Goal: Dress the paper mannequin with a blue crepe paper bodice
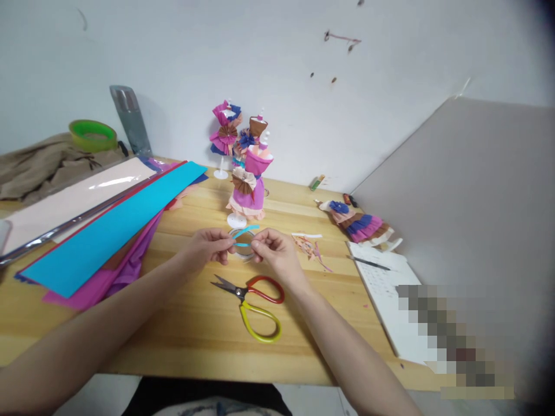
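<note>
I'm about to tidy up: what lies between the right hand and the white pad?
In the head view, thin colored scraps lie on the table between the right hand and the white pad.

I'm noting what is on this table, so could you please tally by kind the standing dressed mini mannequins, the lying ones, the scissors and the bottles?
Standing dressed mini mannequins: 3
Lying dressed mini mannequin: 1
Scissors: 1 pair
Bottle: 1
Total: 6

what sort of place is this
Probably a craft workspace: a wooden table holds scissors, a blue sheet lies among other coloured ones, and a miniature dress form stands in a ruffled outfit.
</note>
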Demonstrator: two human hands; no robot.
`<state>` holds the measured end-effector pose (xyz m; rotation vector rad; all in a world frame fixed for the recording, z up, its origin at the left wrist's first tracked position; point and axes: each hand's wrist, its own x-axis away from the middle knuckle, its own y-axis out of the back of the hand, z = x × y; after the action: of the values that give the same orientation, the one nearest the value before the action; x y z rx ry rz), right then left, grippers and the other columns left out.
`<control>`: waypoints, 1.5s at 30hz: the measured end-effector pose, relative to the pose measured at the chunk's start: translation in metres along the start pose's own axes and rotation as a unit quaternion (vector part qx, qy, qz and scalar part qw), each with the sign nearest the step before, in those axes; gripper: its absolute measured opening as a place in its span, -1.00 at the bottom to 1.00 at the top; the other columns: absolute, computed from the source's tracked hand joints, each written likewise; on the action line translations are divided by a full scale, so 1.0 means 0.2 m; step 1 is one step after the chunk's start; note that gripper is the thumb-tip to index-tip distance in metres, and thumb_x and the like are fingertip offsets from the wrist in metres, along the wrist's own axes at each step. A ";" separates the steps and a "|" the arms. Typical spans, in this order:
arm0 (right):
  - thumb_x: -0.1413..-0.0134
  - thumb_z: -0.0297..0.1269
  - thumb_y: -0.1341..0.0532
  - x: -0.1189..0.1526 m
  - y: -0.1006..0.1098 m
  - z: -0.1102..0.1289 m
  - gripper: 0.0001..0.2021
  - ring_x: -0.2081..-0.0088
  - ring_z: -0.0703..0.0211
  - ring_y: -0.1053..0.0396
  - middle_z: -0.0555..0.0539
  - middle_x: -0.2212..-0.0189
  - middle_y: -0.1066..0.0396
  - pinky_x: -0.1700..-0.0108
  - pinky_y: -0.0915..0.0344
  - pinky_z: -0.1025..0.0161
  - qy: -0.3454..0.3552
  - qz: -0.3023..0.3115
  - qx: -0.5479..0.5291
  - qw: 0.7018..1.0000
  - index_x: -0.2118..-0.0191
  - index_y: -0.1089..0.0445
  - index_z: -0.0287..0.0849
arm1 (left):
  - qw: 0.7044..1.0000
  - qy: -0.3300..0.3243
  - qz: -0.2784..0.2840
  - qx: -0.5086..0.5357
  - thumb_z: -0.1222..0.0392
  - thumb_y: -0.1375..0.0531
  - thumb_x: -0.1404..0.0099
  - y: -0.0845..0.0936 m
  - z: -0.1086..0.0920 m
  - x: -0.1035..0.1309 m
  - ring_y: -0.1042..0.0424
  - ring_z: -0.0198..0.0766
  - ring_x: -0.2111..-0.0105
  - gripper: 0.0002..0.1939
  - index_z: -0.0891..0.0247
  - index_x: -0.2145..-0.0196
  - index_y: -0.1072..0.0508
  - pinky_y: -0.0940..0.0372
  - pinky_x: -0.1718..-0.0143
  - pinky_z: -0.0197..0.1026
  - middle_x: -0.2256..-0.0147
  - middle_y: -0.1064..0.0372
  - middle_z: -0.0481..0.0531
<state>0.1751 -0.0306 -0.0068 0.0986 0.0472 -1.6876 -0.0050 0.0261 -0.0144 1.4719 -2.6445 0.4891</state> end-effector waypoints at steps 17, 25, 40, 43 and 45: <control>0.04 -0.05 -0.32 0.00 0.04 -0.02 -0.60 0.56 0.27 -0.28 0.10 0.54 -0.32 0.49 -0.25 0.31 0.050 0.037 0.032 0.998 0.10 -0.32 -0.11 | 0.986 -0.054 0.008 -0.159 0.15 -0.30 0.02 0.01 -0.02 -0.01 -0.29 -0.40 0.66 -0.84 0.31 0.58 -0.48 -0.21 0.55 -0.34 0.69 -0.34 -0.06; 0.05 -0.10 -0.31 0.00 0.03 -0.03 -0.65 0.50 0.29 -0.28 0.02 0.44 -0.40 0.46 -0.24 0.34 0.081 0.057 0.070 0.993 0.14 -0.39 -0.14 | 0.980 -0.061 -0.005 -0.187 0.13 -0.25 0.05 -0.01 -0.03 0.00 -0.27 -0.42 0.68 -0.82 0.32 0.61 -0.45 -0.18 0.59 -0.37 0.72 -0.32 -0.08; 0.01 -0.24 -0.24 0.02 0.00 0.01 -0.88 0.48 0.24 -0.34 -0.01 0.52 -0.43 0.38 -0.26 0.30 0.133 0.047 0.176 0.974 0.41 -0.44 -0.17 | 0.967 -0.103 0.026 -0.233 0.15 -0.21 0.04 0.01 -0.04 0.01 -0.26 -0.42 0.66 -0.85 0.31 0.61 -0.43 -0.11 0.60 -0.37 0.69 -0.31 -0.10; 0.01 -0.24 -0.22 0.02 -0.01 0.01 -0.86 0.55 0.27 -0.27 0.03 0.60 -0.38 0.46 -0.19 0.33 0.109 0.039 0.173 0.978 0.48 -0.42 -0.17 | 0.967 -0.103 0.019 -0.230 0.14 -0.22 0.01 0.01 -0.04 0.01 -0.27 -0.41 0.64 -0.84 0.31 0.58 -0.44 -0.14 0.57 -0.35 0.68 -0.31 -0.10; 0.04 -0.23 -0.24 0.02 -0.02 0.01 -0.86 0.56 0.28 -0.26 0.03 0.61 -0.38 0.47 -0.19 0.34 0.102 0.027 0.142 0.984 0.49 -0.42 -0.17 | 0.975 -0.091 0.015 -0.204 0.11 -0.26 0.01 0.01 -0.05 0.02 -0.29 -0.39 0.62 -0.80 0.33 0.48 -0.49 -0.18 0.54 -0.34 0.67 -0.32 -0.10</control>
<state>0.1713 -0.0352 -0.0060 0.4833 -0.0440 -1.6159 -0.0088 0.0273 -0.0038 1.4015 -2.6838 -0.1945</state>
